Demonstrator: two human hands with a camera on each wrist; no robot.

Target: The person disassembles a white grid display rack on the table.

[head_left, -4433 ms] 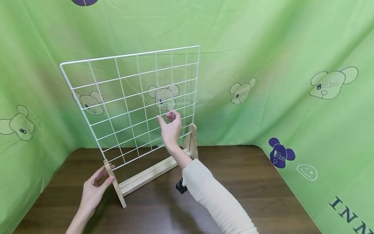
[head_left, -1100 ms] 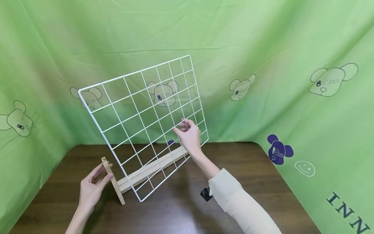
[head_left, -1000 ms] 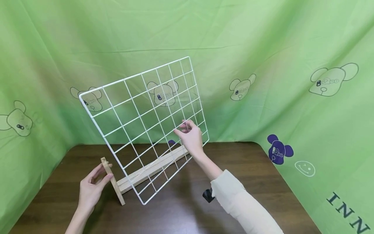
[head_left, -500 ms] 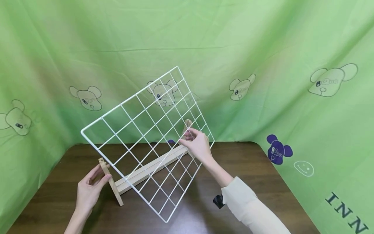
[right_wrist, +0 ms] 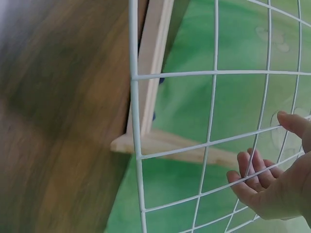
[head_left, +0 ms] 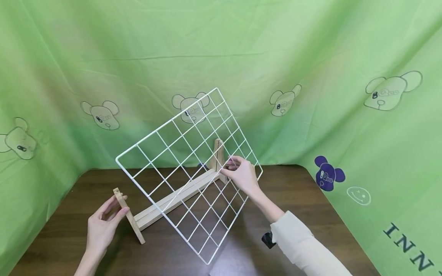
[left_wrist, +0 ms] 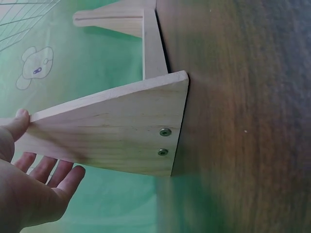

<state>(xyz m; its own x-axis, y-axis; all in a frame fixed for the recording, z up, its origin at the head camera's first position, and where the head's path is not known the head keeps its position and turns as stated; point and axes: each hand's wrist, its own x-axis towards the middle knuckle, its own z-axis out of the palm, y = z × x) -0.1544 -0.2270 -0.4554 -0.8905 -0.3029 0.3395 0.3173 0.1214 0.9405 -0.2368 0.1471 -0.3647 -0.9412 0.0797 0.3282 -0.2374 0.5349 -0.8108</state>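
My right hand (head_left: 243, 176) holds the white wire grid panel (head_left: 157, 130) by its inner wires, thumb on the near side and fingers passing behind. The panel is tilted, one corner pointing down toward the table, and it hangs in front of the wooden stand (head_left: 148, 219), apart from its slots. In the left wrist view, the stand's near end piece (left_wrist: 112, 126) rises from the table, with two bolts (left_wrist: 165, 132) low on its outer face. My left hand (head_left: 101, 228) grips the upper part of that end piece between thumb and fingers. Wires partly cover the far end piece (head_left: 218, 151).
The stand rests on a dark brown wooden table (head_left: 293, 214). Green cloth (head_left: 241, 38) printed with bear faces hangs around the back and sides. A small black device (head_left: 268, 240) sits at the right sleeve's cuff.
Earlier the grid stood upright between the end pieces; my right hand has lifted it out, tilted it and moved it right and toward me. My left hand keeps its grip.
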